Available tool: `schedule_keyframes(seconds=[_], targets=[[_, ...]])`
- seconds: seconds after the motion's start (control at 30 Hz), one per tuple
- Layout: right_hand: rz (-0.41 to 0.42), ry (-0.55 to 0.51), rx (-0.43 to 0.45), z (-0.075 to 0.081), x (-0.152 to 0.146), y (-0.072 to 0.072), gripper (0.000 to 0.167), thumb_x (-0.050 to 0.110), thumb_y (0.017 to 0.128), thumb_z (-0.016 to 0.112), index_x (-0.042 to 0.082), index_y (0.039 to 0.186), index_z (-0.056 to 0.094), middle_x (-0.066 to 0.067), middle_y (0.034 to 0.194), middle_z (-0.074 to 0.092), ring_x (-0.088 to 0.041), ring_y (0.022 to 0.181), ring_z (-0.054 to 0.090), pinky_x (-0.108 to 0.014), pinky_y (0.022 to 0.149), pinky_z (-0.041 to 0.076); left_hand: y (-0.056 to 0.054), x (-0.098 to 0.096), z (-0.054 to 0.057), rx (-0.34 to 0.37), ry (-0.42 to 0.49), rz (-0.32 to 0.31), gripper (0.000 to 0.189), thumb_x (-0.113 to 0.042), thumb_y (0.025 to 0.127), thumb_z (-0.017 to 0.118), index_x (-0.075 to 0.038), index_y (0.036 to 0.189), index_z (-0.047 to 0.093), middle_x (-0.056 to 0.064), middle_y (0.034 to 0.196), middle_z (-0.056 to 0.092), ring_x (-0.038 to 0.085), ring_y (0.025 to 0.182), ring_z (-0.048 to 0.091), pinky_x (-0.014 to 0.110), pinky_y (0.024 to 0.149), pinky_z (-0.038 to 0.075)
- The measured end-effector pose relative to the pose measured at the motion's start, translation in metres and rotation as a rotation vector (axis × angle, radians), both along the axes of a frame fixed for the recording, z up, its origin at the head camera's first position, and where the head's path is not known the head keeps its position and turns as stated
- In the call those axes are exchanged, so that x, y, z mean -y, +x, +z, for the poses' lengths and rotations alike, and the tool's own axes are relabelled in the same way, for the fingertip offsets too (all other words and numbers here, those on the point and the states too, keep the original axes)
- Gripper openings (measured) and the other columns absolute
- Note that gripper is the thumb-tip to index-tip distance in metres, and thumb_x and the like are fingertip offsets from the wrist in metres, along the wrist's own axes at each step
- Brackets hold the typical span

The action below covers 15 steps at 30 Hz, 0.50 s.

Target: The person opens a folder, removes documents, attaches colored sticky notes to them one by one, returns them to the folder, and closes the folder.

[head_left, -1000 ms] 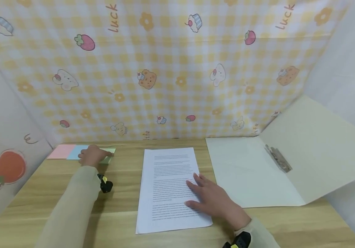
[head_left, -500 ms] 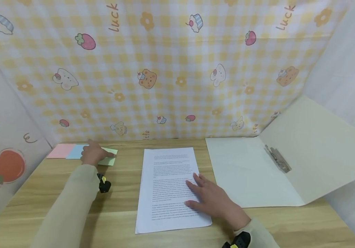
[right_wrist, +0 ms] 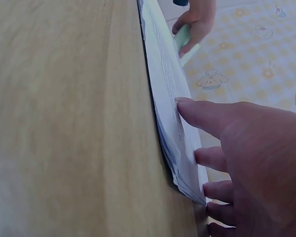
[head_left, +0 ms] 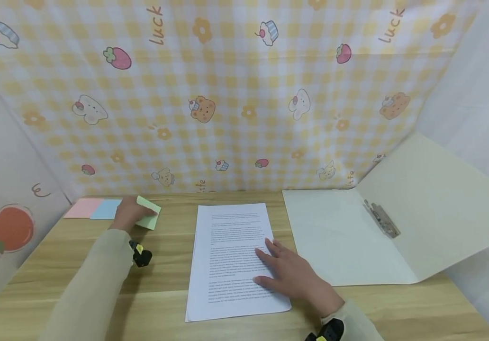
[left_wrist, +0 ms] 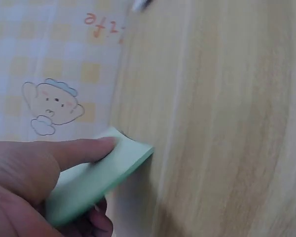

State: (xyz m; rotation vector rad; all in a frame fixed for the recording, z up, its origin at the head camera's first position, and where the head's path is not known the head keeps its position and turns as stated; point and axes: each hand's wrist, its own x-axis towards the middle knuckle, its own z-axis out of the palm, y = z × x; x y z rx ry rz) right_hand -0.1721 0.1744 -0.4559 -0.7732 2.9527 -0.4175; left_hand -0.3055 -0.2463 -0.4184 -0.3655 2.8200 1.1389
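Observation:
At the back left of the table, my left hand [head_left: 127,214] pinches a pale green sticky note pad [left_wrist: 96,180]. In the left wrist view, the thumb lies along its top and curled fingers show beneath. The pad is tilted, its far edge raised in the head view. Beside that hand lie a blue pad [head_left: 105,210] and a pink pad [head_left: 83,208], the blue one partly covered by the hand. My right hand [head_left: 291,272], fingers spread, rests on the right side of a stack of printed paper [head_left: 231,265].
An open white folder [head_left: 330,237] lies right of the paper, its cover [head_left: 445,203] leaning up to the right. A metal clip [head_left: 382,219] sits at its fold. A yellow checked cloth [head_left: 236,137] hangs behind the wooden table [head_left: 167,303].
The green pad has tipped up in my left hand, whose fingers have closed around its edge. The right hand, paper and folder have stayed put.

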Motion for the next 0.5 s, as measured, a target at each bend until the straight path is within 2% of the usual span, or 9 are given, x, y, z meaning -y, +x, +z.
schedule_keyframes(seconds=[0.2,0.3,0.4,0.5], targets=[[0.000,-0.002,0.014,0.002,0.002,0.000,0.071,0.060,0.093,0.060,0.017,0.148,0.052,-0.018,0.160,0.040,-0.041,0.149,0.037,-0.055,0.115,0.041,-0.004,0.010,-0.003,0.036,0.200,0.021,0.061,-0.021,0.099,0.060,0.014,0.144,0.040,0.030,0.134,0.048,0.031,0.106,0.054,0.032,0.081,0.049],[-0.003,0.000,0.020,0.003,0.002,0.000,0.071,0.060,0.093,0.060,0.017,0.149,0.052,-0.018,0.160,0.040,-0.041,0.149,0.037,-0.055,0.115,0.040,-0.001,0.012,-0.002,0.075,0.280,-0.003,0.061,-0.024,0.105,0.049,0.013,0.150,0.030,0.029,0.140,0.044,0.029,0.111,0.053,0.032,0.084,0.050],[-0.009,0.004,0.023,0.003,0.002,0.001,0.071,0.059,0.093,0.060,0.016,0.149,0.052,-0.018,0.160,0.040,-0.041,0.149,0.037,-0.055,0.116,0.040,0.002,0.012,-0.001,0.108,0.343,-0.043,0.060,-0.026,0.109,0.038,0.011,0.154,0.023,0.027,0.140,0.044,0.023,0.107,0.056,0.031,0.085,0.051],[-0.017,0.005,0.026,0.003,0.002,0.002,0.071,0.059,0.093,0.061,0.017,0.149,0.052,-0.018,0.160,0.040,-0.041,0.149,0.037,-0.055,0.116,0.040,0.005,0.011,-0.003,0.138,0.580,-0.076,0.059,-0.023,0.111,0.031,0.003,0.160,0.011,0.014,0.129,0.055,0.013,0.101,0.062,0.031,0.087,0.055]])
